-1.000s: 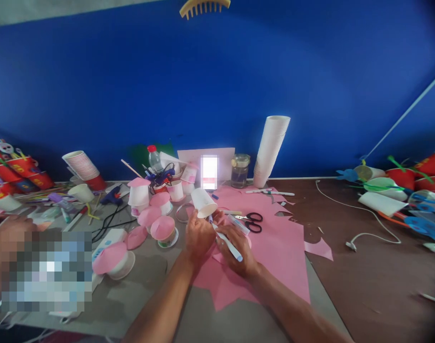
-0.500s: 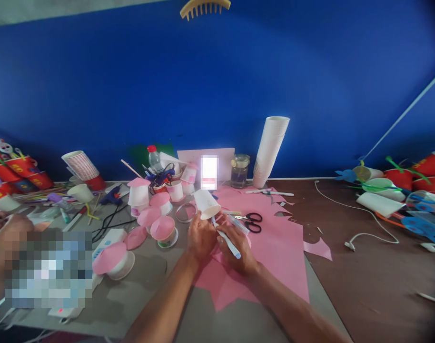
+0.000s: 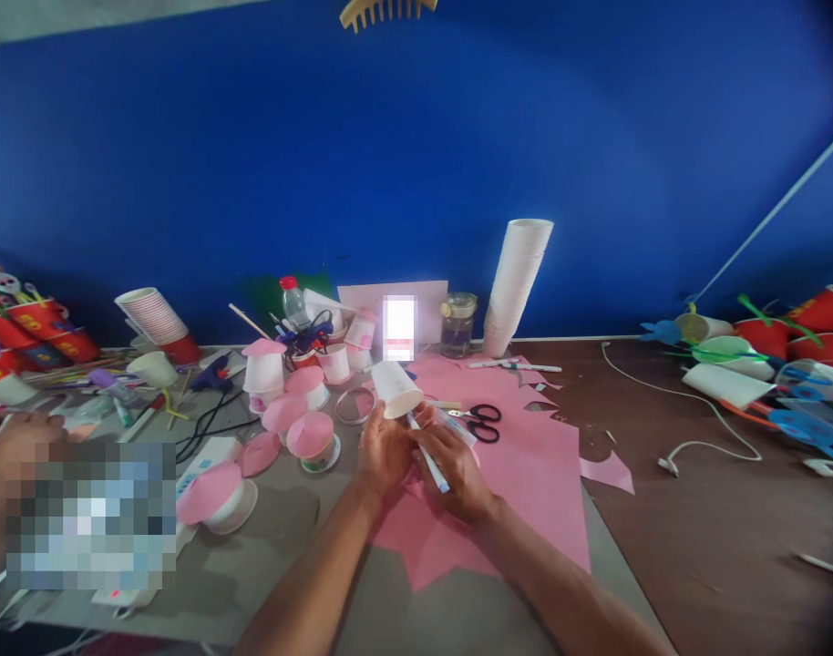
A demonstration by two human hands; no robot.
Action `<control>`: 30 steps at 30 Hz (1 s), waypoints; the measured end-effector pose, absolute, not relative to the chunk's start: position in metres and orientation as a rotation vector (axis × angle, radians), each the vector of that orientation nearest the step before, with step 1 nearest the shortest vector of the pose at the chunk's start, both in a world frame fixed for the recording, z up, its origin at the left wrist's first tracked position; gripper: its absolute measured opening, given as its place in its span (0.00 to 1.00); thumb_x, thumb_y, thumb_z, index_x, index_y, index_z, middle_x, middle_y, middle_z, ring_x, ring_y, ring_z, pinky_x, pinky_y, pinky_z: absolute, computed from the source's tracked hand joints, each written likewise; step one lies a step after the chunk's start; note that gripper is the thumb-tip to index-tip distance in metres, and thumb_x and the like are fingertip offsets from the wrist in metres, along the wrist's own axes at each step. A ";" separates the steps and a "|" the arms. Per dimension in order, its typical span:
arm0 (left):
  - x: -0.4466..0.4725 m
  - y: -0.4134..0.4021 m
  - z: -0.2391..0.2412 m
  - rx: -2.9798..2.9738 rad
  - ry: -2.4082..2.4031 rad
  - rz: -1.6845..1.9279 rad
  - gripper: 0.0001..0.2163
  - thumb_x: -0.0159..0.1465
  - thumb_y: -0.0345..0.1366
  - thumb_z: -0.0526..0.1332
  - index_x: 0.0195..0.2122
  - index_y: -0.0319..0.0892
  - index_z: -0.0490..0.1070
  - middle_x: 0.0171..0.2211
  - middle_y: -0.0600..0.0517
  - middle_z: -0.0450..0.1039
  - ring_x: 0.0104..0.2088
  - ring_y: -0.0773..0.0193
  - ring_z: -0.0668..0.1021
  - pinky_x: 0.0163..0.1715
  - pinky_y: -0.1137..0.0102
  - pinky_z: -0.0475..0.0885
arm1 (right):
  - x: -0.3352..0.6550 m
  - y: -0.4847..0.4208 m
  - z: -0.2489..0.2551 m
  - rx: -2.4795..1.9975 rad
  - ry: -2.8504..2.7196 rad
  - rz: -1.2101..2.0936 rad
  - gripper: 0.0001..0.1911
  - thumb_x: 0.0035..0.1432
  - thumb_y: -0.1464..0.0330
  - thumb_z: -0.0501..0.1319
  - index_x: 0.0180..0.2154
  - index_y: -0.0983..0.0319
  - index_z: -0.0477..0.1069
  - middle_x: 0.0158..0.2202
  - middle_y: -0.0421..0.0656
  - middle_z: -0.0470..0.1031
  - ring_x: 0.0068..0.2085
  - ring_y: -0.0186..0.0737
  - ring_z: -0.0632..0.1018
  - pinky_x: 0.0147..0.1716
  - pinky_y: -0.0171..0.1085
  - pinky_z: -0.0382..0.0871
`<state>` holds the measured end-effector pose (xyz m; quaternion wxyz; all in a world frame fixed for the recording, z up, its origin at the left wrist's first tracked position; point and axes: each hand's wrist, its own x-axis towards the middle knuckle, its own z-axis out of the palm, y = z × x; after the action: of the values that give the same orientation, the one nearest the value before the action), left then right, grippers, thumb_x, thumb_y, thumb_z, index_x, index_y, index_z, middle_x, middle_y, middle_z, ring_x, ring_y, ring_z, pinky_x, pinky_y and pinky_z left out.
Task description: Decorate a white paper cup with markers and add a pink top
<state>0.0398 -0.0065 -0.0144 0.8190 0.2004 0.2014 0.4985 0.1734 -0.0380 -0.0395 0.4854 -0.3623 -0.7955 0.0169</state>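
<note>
A white paper cup [image 3: 395, 390] is tilted in my left hand [image 3: 384, 448], its open rim facing down toward me. My right hand [image 3: 452, 463] grips a white marker with a light blue end [image 3: 430, 457]. The marker's upper end meets the cup's rim; its tip is hard to make out. Both hands are close together above a large sheet of pink paper [image 3: 526, 492] with jagged edges. Black-handled scissors [image 3: 483, 423] lie on the sheet, just right of my right hand. A roll of clear tape [image 3: 354, 406] rests left of the cup.
Several small cups with pink paper discs [image 3: 311, 435] stand to the left. Behind are a tall stack of paper cups [image 3: 518, 287], a glass jar [image 3: 458, 323] and a glowing screen [image 3: 399, 326]. Another person's hand [image 3: 26, 451] is at far left. A white cable [image 3: 704, 448] lies right.
The marker has swung slightly, its lower end moving left and its upper end nearer the cup's rim. My left hand still holds the cup in nearly the same place.
</note>
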 end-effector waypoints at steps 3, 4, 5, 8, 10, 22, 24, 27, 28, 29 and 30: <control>0.040 -0.006 -0.018 0.435 0.433 1.057 0.23 0.62 0.51 0.59 0.44 0.34 0.75 0.38 0.40 0.78 0.46 0.48 0.79 0.45 0.61 0.73 | 0.175 -0.037 -0.040 -0.907 -1.943 0.061 0.14 0.63 0.74 0.54 0.49 0.60 0.71 0.36 0.47 0.78 0.34 0.43 0.78 0.35 0.41 0.71; 0.040 -0.006 -0.019 0.440 0.434 1.052 0.23 0.62 0.51 0.59 0.43 0.34 0.75 0.38 0.41 0.78 0.45 0.48 0.79 0.44 0.61 0.73 | 0.175 -0.037 -0.041 -0.911 -1.944 0.059 0.14 0.63 0.73 0.54 0.49 0.60 0.71 0.36 0.47 0.78 0.35 0.44 0.78 0.35 0.41 0.71; 0.041 -0.006 -0.019 0.448 0.436 1.046 0.23 0.61 0.52 0.59 0.43 0.34 0.75 0.38 0.40 0.78 0.44 0.49 0.79 0.43 0.61 0.73 | 0.175 -0.037 -0.041 -0.914 -1.946 0.053 0.14 0.63 0.73 0.54 0.49 0.60 0.72 0.36 0.47 0.78 0.35 0.44 0.78 0.35 0.41 0.71; 0.045 -0.007 -0.019 0.464 0.456 1.073 0.23 0.60 0.52 0.61 0.42 0.34 0.75 0.36 0.41 0.78 0.44 0.48 0.79 0.45 0.60 0.73 | 0.175 -0.036 -0.043 -0.928 -1.985 0.027 0.15 0.64 0.73 0.53 0.49 0.60 0.72 0.37 0.48 0.78 0.37 0.45 0.78 0.36 0.42 0.71; 0.047 -0.007 -0.018 0.459 0.475 1.114 0.22 0.59 0.51 0.62 0.41 0.35 0.75 0.34 0.42 0.78 0.46 0.48 0.79 0.48 0.58 0.72 | 0.175 -0.034 -0.046 -0.935 -2.025 0.004 0.16 0.64 0.73 0.53 0.51 0.60 0.72 0.38 0.49 0.78 0.40 0.46 0.78 0.38 0.42 0.71; 0.067 -0.023 -0.020 0.495 0.507 1.176 0.19 0.56 0.49 0.66 0.39 0.37 0.77 0.40 0.43 0.80 0.51 0.47 0.77 0.55 0.58 0.69 | 0.181 -0.023 -0.044 -0.977 -2.046 -0.138 0.11 0.64 0.74 0.54 0.36 0.60 0.74 0.28 0.43 0.74 0.29 0.40 0.72 0.32 0.39 0.62; 0.063 -0.022 -0.012 0.524 0.466 1.174 0.20 0.55 0.48 0.66 0.40 0.36 0.77 0.40 0.42 0.80 0.52 0.46 0.77 0.55 0.58 0.69 | 0.182 -0.023 -0.039 -0.930 -2.029 -0.157 0.10 0.65 0.74 0.53 0.37 0.61 0.73 0.29 0.44 0.73 0.30 0.41 0.72 0.33 0.39 0.63; 0.051 -0.015 -0.005 0.498 0.457 1.199 0.22 0.56 0.49 0.64 0.44 0.36 0.76 0.41 0.41 0.80 0.51 0.47 0.77 0.54 0.58 0.70 | 0.179 -0.028 -0.035 -0.867 -2.029 -0.107 0.11 0.65 0.74 0.53 0.42 0.61 0.73 0.30 0.44 0.74 0.31 0.39 0.73 0.35 0.39 0.63; 0.046 -0.012 -0.004 0.474 0.484 1.217 0.22 0.57 0.49 0.64 0.45 0.36 0.76 0.40 0.41 0.80 0.51 0.48 0.77 0.54 0.59 0.70 | 0.177 -0.030 -0.034 -0.845 -2.037 -0.079 0.12 0.64 0.74 0.52 0.43 0.61 0.73 0.29 0.42 0.73 0.30 0.39 0.72 0.35 0.39 0.63; 0.042 -0.009 -0.004 0.449 0.513 1.259 0.21 0.58 0.48 0.62 0.45 0.37 0.75 0.40 0.42 0.80 0.50 0.50 0.78 0.53 0.60 0.71 | 0.175 -0.033 -0.034 -0.825 -2.050 -0.051 0.13 0.64 0.74 0.52 0.45 0.60 0.72 0.28 0.41 0.73 0.29 0.38 0.72 0.35 0.39 0.64; 0.038 -0.007 -0.005 0.423 0.531 1.292 0.19 0.60 0.48 0.61 0.46 0.39 0.75 0.41 0.43 0.80 0.50 0.53 0.78 0.52 0.61 0.71 | 0.172 -0.035 -0.035 -0.809 -2.059 -0.031 0.13 0.64 0.74 0.52 0.46 0.60 0.72 0.27 0.40 0.72 0.28 0.38 0.72 0.35 0.39 0.64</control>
<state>0.0384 -0.0070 -0.0052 0.7454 0.1933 0.2424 0.5901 0.1722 -0.0349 -0.0350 0.4479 -0.3269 -0.8321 -0.0124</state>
